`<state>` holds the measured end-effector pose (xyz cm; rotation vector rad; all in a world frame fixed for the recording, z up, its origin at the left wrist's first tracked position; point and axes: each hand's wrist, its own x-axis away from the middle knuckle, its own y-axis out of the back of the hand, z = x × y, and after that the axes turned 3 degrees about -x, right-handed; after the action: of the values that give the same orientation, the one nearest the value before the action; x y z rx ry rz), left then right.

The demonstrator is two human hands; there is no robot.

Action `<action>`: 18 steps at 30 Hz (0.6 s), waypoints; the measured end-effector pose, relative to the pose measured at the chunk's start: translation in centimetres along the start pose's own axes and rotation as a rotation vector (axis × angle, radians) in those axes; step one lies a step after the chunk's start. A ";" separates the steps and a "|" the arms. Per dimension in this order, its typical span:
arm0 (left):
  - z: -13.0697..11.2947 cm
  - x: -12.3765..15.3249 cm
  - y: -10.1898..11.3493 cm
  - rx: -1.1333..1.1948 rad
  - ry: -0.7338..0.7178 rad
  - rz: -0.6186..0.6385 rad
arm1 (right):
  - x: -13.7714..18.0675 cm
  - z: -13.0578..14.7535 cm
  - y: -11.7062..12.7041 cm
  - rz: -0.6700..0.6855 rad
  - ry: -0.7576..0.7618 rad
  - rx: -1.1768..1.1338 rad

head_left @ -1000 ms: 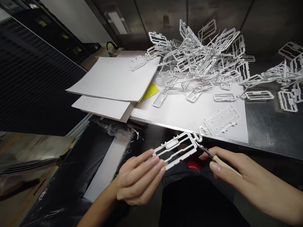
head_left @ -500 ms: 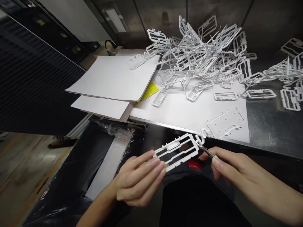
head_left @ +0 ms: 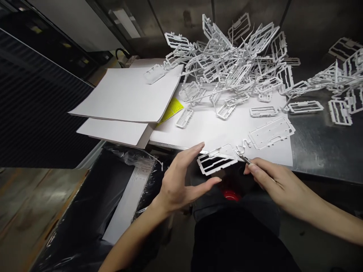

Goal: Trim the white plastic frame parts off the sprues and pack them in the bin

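Note:
My left hand [head_left: 181, 181] is open, thumb and fingers spread around the near end of a white plastic frame [head_left: 218, 167] with long slots. In my right hand [head_left: 272, 175] is a slim metal tool [head_left: 244, 158], held like a pen; its kind is partly hidden by the fingers. The tool's tip meets the frame's right end, beside a curled white runner [head_left: 243, 146]. That runner leads to a flat white plastic panel [head_left: 272, 133] over the white sheet on the table. The slotted frame sticks out past the table's front edge.
A tangled heap of white plastic frames [head_left: 235, 64] covers the back of the metal table [head_left: 314, 151], with more at right. White boards [head_left: 127, 94] lie stacked at left over a yellow perforated piece [head_left: 171, 111]. Below stands a container lined with black plastic [head_left: 93, 204].
My left hand has let go of the slotted frame and spread its fingers. Frame, panel and tool have shifted slightly up in view. A thin white bent strip now shows above the black-lined container.

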<state>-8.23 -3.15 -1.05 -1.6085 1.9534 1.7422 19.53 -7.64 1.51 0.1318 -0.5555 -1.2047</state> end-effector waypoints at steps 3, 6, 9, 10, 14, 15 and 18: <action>-0.3 -0.7 -0.6 -0.026 -0.003 0.015 | -0.1 -0.6 0.4 -0.026 -0.018 0.041; -0.4 -1.3 -1.4 -0.023 0.013 0.039 | 0.0 -1.2 0.8 -0.055 -0.012 0.060; -0.3 -1.8 -2.2 -0.013 0.027 0.070 | -0.1 -1.8 1.2 -0.072 -0.020 0.065; -0.3 -2.0 -2.5 -0.010 0.031 0.078 | -0.1 -2.0 1.3 -0.079 -0.026 0.069; -0.6 -2.6 -3.3 -0.013 0.041 0.093 | -0.4 -2.6 1.5 -0.108 -0.053 0.072; -0.6 -2.6 -3.4 -0.017 0.040 0.092 | -0.5 -2.6 1.6 -0.117 -0.054 0.066; 0.1 -2.6 -3.7 -0.030 0.061 0.087 | -0.1 -2.3 1.8 -0.139 -0.050 0.047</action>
<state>-4.51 -0.69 -1.97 -1.6287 2.0642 1.7822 22.08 -7.30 0.16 0.1832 -0.6270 -1.3337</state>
